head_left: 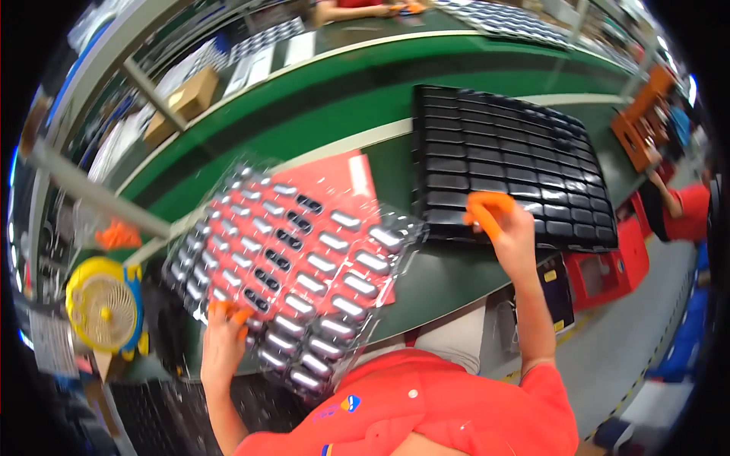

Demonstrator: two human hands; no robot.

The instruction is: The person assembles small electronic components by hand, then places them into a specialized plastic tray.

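A clear plastic blister tray (300, 308) holds rows of small oblong parts, most of them silvery and one row dark. It lies tilted over a pink sheet (365, 178), its near corner past the table edge. My left hand (222, 330), orange finger covers on its tips, is closed at the tray's near left edge; what its curled fingers hold is hidden. My right hand (508, 228), also in orange finger covers, is raised over the near edge of a black tray (517, 163) with many compartments. Its fingers are pinched around something too small to make out.
A yellow and blue fan (105, 305) stands at the left, with orange scraps (118, 235) behind it. A green conveyor belt (304, 114) runs beyond the table. A cardboard box (182, 105) sits across it. Red bins (608, 266) and another person (684, 213) are at the right.
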